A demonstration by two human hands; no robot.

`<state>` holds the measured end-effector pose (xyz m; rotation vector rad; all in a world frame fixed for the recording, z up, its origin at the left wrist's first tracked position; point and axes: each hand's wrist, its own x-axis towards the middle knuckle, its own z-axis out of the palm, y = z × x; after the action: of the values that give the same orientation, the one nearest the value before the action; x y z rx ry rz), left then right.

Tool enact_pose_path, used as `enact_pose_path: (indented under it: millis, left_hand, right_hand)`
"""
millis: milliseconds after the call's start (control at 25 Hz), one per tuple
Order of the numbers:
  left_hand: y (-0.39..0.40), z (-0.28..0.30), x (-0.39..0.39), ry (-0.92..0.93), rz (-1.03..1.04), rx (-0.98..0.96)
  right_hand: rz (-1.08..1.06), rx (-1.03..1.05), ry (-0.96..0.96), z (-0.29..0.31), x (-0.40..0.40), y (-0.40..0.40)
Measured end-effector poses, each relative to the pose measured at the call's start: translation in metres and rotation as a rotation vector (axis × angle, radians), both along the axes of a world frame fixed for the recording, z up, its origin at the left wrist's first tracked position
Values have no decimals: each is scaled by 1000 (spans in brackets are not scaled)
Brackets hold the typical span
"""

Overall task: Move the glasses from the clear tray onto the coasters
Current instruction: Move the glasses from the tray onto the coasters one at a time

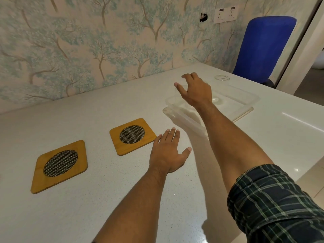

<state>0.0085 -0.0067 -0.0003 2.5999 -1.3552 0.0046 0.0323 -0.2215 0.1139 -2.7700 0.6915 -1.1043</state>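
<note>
Two square wooden coasters with round mesh centres lie on the white table: one (59, 165) at the left, one (132, 136) nearer the middle. Both are bare. A clear plastic tray (245, 106) sits at the right. A clear glass (221, 78) stands at its far side, only its rim plain to see. A second glass (178, 95) is faint under my right hand (195, 90), which hovers over it with fingers spread; whether they touch it I cannot tell. My left hand (167, 151) lies flat and open on the table just right of the nearer coaster.
A blue chair (263, 48) stands beyond the table's far right corner. The wallpapered wall (87, 50) runs along the table's far edge. The table's right edge drops off near the tray.
</note>
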Motion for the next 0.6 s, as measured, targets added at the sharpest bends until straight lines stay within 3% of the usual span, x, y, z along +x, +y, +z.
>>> enact_pose_path:
  millis: [600]
  left_hand:
    - [-4,-3,1,-6,22,13]
  right_hand:
    - [-83,169,293,-13,12,5]
